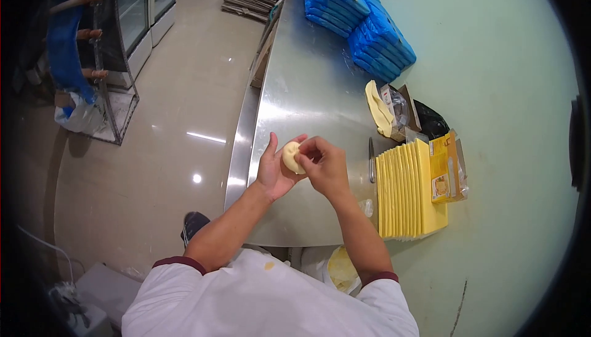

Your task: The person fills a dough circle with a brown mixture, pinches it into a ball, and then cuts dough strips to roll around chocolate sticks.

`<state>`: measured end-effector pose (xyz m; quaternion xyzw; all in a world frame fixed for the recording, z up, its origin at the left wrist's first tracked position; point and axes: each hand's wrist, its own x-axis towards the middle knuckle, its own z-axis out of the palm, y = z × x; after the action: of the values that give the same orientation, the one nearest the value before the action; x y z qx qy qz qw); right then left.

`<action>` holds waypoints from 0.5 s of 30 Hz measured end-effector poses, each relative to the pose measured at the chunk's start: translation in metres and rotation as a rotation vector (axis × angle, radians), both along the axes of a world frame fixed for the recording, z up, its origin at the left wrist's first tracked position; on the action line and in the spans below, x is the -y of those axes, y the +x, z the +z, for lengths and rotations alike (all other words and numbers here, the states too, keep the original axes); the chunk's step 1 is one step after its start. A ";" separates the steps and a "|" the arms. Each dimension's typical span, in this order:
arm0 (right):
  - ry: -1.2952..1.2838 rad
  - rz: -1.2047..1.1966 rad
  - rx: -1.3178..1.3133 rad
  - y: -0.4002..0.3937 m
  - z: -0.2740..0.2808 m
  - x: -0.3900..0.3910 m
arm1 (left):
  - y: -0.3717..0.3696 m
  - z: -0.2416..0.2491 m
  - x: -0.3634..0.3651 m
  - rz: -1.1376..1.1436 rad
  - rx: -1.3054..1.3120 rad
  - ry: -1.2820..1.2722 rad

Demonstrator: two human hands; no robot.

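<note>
**Dough ball cupped between two hands over a steel counter**

Stainless steel counter (308,90) runs up the middle of the frame, with a tiled floor to its left and a pale green wall on the right. Just above the counter's near edge, the left hand (274,174) lies palm-up with its fingers curled into a cup, so the dough ball (292,156) sits cradled and cannot roll off. The right hand (325,166) comes over from the right, fingertips bunched and pinching at the ball's top. Right of centre, a row of yellow slabs (406,192) stands on edge within easy reach, a knife (371,159) lying beside them. Blue wrapped packs (363,23) are stacked at the upper middle, well apart.

The right hand's fingers cover much of the ball. What the slabs are, and what the opened packet (448,167) holds, is hard to make out.
</note>
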<state>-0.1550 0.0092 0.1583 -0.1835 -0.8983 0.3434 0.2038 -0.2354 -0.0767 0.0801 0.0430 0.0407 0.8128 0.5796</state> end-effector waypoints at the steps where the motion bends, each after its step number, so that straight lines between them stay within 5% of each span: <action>1: -0.142 -0.061 -0.025 -0.008 0.003 -0.004 | -0.003 -0.001 -0.005 0.048 0.004 -0.049; 8: 0.487 0.037 -0.097 -0.070 -0.022 0.035 | -0.093 -0.025 -0.011 -0.057 0.075 -0.073; 15: 0.213 -0.165 0.066 -0.148 -0.035 0.051 | -0.179 -0.039 0.009 -0.252 0.033 0.038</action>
<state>-0.3026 -0.0423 0.1234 -0.2451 -0.9177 0.2221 0.2200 -0.4148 -0.0860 0.0407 0.0457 0.0100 0.7347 0.6767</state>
